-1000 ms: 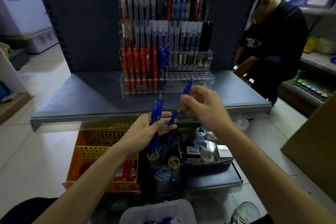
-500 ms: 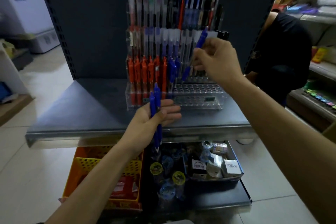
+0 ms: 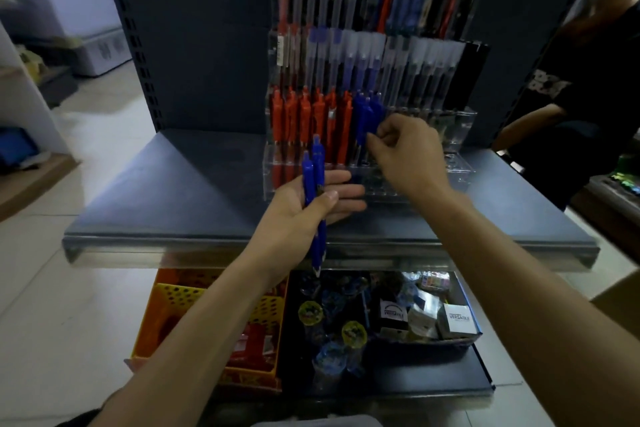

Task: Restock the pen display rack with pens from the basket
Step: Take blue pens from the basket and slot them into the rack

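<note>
A clear acrylic pen rack (image 3: 453,166) stands on the grey shelf (image 3: 180,191). Its lower tier holds a row of orange-red pens (image 3: 304,121) and, to their right, a few blue pens (image 3: 367,114); the holes further right are empty. My right hand (image 3: 408,156) is at that blue group, its curled fingers pinching a blue pen that stands among them. My left hand (image 3: 304,211) hovers in front of the rack, palm up, with its thumb clamping two blue pens (image 3: 313,184) upright against the palm.
Below the shelf sit orange mesh baskets (image 3: 194,302) and a dark tray of small packaged goods (image 3: 457,319). A pale container rim (image 3: 311,422) shows at the bottom edge. Another person in dark clothes (image 3: 581,97) crouches at the right. A white freezer (image 3: 69,3) stands far left.
My right hand carried a single blue pen from beside my left hand up over the rack, then lowered it in among the blue pens. My left hand kept two pens and rose slightly.
</note>
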The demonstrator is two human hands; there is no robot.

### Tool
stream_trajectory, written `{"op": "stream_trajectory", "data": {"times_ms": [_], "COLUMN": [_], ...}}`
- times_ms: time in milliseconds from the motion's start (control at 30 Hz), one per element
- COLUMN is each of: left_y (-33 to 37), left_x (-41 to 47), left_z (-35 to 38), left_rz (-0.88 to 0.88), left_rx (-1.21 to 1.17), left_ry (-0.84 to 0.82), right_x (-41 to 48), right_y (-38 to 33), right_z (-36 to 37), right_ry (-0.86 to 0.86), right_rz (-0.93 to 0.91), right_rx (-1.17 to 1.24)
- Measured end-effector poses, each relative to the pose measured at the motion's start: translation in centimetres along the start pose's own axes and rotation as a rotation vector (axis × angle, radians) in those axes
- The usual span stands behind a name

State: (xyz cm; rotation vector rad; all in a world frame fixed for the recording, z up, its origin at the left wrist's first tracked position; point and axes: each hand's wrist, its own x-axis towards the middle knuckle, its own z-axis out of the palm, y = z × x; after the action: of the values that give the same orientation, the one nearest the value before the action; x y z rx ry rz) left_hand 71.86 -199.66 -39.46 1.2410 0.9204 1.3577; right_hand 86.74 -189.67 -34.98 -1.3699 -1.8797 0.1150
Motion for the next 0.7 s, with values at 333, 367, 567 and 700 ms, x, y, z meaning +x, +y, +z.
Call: {"op": "stream_trajectory", "data": {"times_ms": [333, 367, 567, 700], "left_y": [0.6, 0.7, 0.5, 0.0], "left_x": [-1.6, -1.9, -2.9, -3.8], "left_z": [0.7, 0.8, 0.5, 0.8], "left_rz": [0.001, 0.01, -0.041, -0.129], "left_rx": [0.015, 0.039, 0.081, 0.065], "left_ry": [-0.063, -0.073, -0.144, -0.184], "right_x": [-5.0, -6.1, -10.2, -11.7], "right_y": [-1.0, -1.2, -1.5, -1.1], "right_z": [-1.5, -1.8, -3.1, -3.1], "right_ry": [-0.011, -0.03, -0.373, -0.431], "right_rz": [0.153, 0.14, 0.037, 0.017], "right_rx": [0.335, 0.403, 0.589, 0.569]}}
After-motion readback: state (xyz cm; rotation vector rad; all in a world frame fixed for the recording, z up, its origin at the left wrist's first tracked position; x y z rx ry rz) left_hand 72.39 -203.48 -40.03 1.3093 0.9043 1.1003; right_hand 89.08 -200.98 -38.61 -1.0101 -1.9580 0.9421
